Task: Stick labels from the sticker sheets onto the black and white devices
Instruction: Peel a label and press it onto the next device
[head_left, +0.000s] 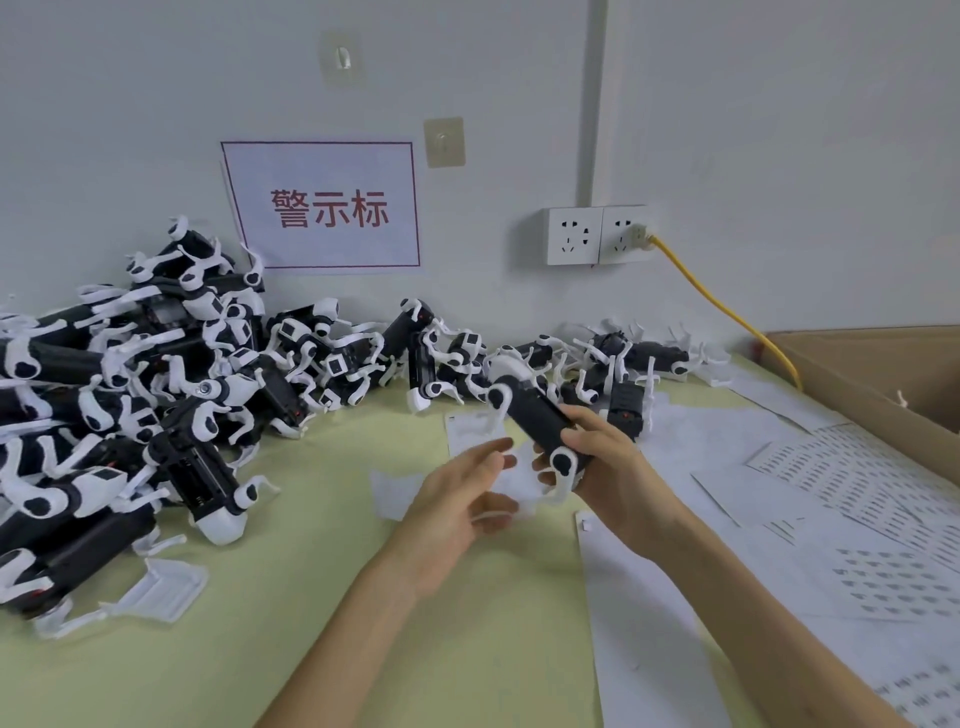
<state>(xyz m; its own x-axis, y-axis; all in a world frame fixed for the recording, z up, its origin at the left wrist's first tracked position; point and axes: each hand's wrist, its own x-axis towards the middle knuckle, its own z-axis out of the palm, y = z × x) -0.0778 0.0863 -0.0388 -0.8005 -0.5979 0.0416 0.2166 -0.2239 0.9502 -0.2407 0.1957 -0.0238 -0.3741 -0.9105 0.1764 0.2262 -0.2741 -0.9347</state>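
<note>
right hand (608, 467): wrapped round the black body of the held device (537, 426), thumb on top, fingers underneath.
held device: tilted, far end pointing up and away from the right hand, white leg-end at the palm; raised off the table.
left hand (462, 499): just left of the right hand, fingers loose and part-spread, gripping nothing. Fingertips sit just beside the device's white legs; contact is blurred, cannot tell.
device pile (156, 395): well left of the left hand, heaped against the wall.
device row (639, 358): beyond both hands, along the wall.
sticker sheets (872, 499): right of the right hand, flat on the table, overlapping, with rows of small dark labels.
blank sheet (628, 597): under the right forearm.
table (311, 597): pale yellow-green top, below both hands.
cardboard box (883, 374): far right of the right hand, beyond the sheets.
wall sign (322, 208): above the pile, red characters.
sockets (597, 236): on the wall beyond the right hand; yellow cable (727, 312) plugged in, running down toward the box.
</note>
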